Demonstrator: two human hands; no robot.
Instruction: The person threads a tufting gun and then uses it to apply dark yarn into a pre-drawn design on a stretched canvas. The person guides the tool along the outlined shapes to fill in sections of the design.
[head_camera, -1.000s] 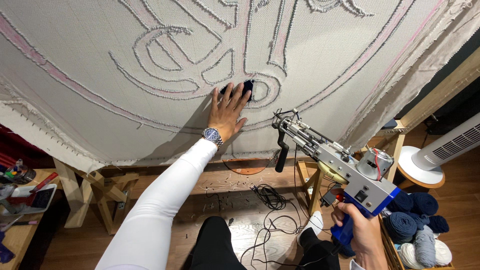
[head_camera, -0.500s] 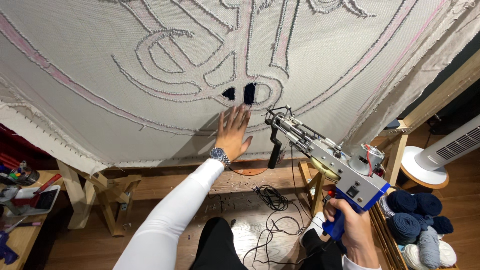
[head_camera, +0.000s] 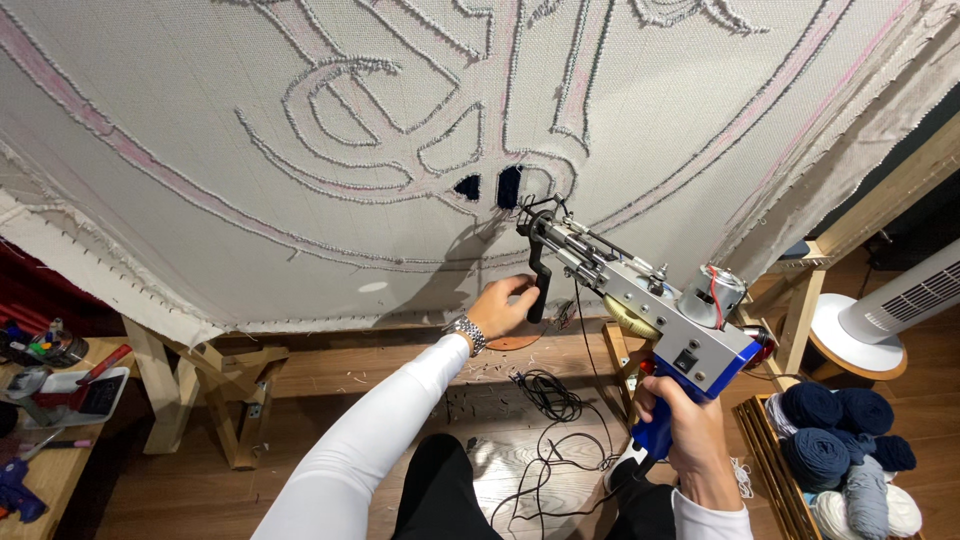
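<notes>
Below the cloth (head_camera: 300, 220), at 6 o'clock, the left hand (head_camera: 500, 308) is wrapping the tufting gun's (head_camera: 640, 300) front handle (head_camera: 540, 285); the right hand (head_camera: 690, 425) is clenching its blue grip (head_camera: 652, 436).

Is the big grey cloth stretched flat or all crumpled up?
Stretched flat. The big grey woven cloth spreads smooth across the pale wooden frame, with raised yarn outlines lying even; only its frayed lower edge hangs loose.

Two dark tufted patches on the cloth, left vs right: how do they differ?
The left patch is smaller and wider than tall; the right patch is larger, taller and narrow. The right patch lies nearer the tufting gun tip; the left patch farther off. Both are dark navy, on the cloth.
</notes>
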